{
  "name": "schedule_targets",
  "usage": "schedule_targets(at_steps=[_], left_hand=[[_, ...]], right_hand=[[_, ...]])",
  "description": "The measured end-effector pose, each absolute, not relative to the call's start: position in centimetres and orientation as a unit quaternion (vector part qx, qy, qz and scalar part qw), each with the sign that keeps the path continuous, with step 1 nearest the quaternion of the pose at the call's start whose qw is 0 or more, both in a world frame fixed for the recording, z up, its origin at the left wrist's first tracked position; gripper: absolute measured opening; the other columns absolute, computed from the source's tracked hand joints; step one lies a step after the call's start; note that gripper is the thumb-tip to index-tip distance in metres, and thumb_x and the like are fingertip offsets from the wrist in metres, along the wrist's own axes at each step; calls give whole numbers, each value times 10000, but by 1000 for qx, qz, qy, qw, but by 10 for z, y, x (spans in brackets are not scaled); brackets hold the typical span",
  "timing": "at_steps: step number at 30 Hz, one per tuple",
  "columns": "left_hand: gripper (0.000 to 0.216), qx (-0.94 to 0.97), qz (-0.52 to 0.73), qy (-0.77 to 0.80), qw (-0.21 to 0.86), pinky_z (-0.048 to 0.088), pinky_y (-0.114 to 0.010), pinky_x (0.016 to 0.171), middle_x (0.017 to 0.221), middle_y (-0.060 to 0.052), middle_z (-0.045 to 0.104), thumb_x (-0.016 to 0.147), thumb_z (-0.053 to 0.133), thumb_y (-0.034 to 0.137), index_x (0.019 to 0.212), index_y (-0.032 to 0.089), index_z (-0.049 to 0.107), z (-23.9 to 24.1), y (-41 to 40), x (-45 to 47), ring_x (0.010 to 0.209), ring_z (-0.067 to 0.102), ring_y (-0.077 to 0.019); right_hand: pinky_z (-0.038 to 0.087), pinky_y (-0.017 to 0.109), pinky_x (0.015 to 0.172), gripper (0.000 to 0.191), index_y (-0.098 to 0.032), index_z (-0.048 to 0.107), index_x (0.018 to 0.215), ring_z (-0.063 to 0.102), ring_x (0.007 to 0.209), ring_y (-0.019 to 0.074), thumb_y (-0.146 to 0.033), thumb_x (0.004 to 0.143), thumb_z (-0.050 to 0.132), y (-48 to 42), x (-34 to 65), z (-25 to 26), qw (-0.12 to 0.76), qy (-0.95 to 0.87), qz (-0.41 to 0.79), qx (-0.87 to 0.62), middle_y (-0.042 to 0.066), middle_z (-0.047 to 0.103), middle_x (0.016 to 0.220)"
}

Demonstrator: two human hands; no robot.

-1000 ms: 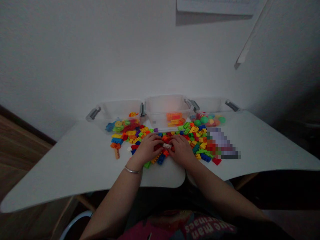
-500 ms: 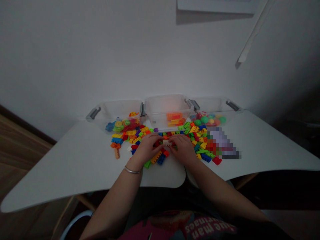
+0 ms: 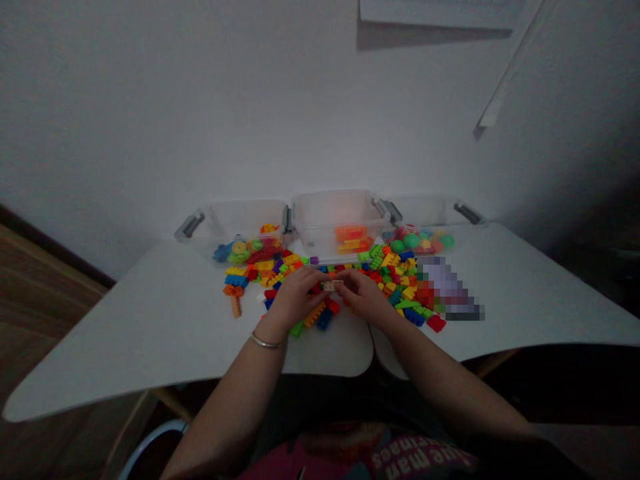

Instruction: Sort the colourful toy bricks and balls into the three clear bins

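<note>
Between my two hands is a small pale toy brick (image 3: 331, 286), held just above a spread of coloured building bricks (image 3: 323, 315). My left hand (image 3: 301, 293) has its fingers closed on the brick's left end. From the other side, my right hand (image 3: 364, 295) pinches its right end between thumb and fingers. The fingertips cover part of the brick, so its full shape is hidden. Red, blue, green, yellow and orange bricks lie under and around both hands.
Three clear plastic bins stand along the wall: a left bin (image 3: 245, 217) with toy pieces, a middle bin (image 3: 320, 213) with orange pieces, a right bin (image 3: 425, 210) with coloured balls. A pixelated flat item (image 3: 450, 287) lies at the right on the white table (image 3: 165, 320).
My right-hand fingers have shifted their hold, and the pale brick looks slightly turned and a little further left between my hands. The view has moved slightly.
</note>
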State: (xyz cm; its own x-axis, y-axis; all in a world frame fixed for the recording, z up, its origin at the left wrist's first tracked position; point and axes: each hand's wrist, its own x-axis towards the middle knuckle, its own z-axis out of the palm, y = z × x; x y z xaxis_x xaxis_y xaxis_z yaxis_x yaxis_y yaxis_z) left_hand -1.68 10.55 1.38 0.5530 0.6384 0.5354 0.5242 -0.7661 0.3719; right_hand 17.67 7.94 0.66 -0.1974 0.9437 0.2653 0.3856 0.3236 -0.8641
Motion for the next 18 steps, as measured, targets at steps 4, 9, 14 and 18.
schedule_targets(at_steps=[4,9,14,18], left_hand=[[259,861,348,363,71,510,-393,864,1045,-74,673,853,587,207,1111,212,610,13,105,-17,978,626,-218],[252,848,349,394,54,506,-417,895,1058,-85,679,874,542,223,1117,202,605,9,107,-20,1002,625,-236],[288,840,349,411,56,507,-416,878,1043,-82,687,881,526,221,1162,199,585,12,107,-20,980,630,-237],[296,836,347,419,65,504,-430,878,1039,-93,691,883,530,223,1172,183,580,15,105,-20,978,630,-246]], right_hand=[[530,282,621,171,-212,621,965,653,686,151,-284,816,579,92,188,21,434,-683,344,-475,9,685,806],[501,283,595,200,-199,638,918,598,616,146,-300,745,635,124,220,66,524,-644,199,-520,-7,650,719],[514,324,701,194,-176,649,916,599,683,160,-219,739,584,163,241,89,552,-623,52,-552,49,690,888],[478,432,887,231,-174,676,904,626,847,226,-142,756,501,179,241,79,483,-662,-36,-572,94,708,962]])
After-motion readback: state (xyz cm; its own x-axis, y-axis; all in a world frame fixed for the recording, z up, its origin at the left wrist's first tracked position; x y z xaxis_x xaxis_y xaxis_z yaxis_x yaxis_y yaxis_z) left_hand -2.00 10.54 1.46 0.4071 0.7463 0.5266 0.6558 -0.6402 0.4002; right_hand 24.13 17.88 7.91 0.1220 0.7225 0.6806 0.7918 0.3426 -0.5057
